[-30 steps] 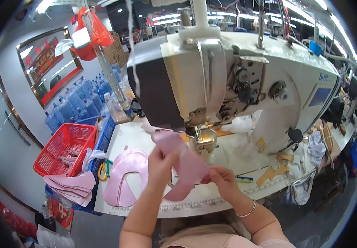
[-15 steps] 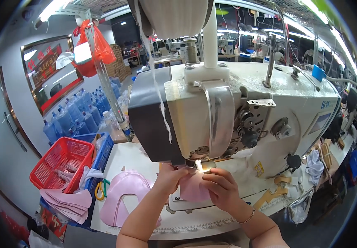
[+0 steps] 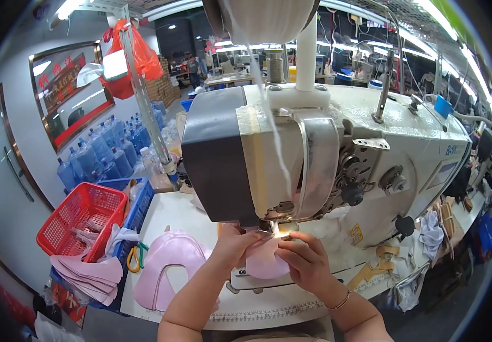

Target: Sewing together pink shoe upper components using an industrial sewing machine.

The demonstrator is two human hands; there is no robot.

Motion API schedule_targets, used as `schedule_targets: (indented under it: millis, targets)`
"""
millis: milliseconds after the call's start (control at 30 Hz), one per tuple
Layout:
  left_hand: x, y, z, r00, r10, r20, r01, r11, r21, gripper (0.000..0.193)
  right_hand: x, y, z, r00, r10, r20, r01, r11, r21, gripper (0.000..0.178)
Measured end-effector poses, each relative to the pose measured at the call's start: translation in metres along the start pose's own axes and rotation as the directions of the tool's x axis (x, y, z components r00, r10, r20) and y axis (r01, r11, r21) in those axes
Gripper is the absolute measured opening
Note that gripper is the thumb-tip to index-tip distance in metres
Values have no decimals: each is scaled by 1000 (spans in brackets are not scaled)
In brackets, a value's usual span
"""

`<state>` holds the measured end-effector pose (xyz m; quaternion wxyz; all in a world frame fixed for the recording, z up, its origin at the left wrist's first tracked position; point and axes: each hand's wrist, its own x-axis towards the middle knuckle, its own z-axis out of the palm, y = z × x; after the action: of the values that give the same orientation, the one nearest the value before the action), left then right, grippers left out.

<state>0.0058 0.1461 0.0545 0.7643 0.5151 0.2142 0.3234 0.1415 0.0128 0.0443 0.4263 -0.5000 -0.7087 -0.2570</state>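
A large sewing machine (image 3: 308, 154) stands before me, its needle area brightly lit. Under the presser foot (image 3: 274, 227) lies a pink fabric piece (image 3: 267, 261) with a rounded near edge. My left hand (image 3: 231, 245) pinches the left side of this piece close to the foot. On its right side my right hand (image 3: 305, 255) grips the edge, thumb and fingers pressed together near the needle. Left of my left forearm, a stack of curved pink pieces (image 3: 163, 262) rests on the white table.
At the left are a red plastic basket (image 3: 58, 231), a blue crate (image 3: 121, 279), pink cut pieces (image 3: 89, 276) and yellow-green-handled scissors (image 3: 136, 257). A measuring tape strip (image 3: 268, 312) runs along the table's front edge. Cloth scraps (image 3: 408, 285) lie at the right.
My view has shifted slightly, so the machine sits a little farther right. The pink piece's near edge now looks rounder, and both hands keep their hold beside the needle.
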Motion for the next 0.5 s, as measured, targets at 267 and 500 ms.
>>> schedule_targets:
  millis: [267, 500]
  targets:
    - [11, 1, 1, 999, 37, 25, -36, 999, -39, 25, 3, 7, 3, 1000, -1, 2, 1, 1000, -4, 31]
    - [16, 2, -15, 941, -338, 15, 336, 940, 63, 21, 8, 18, -11, 995, 99, 28, -102, 981, 167, 31]
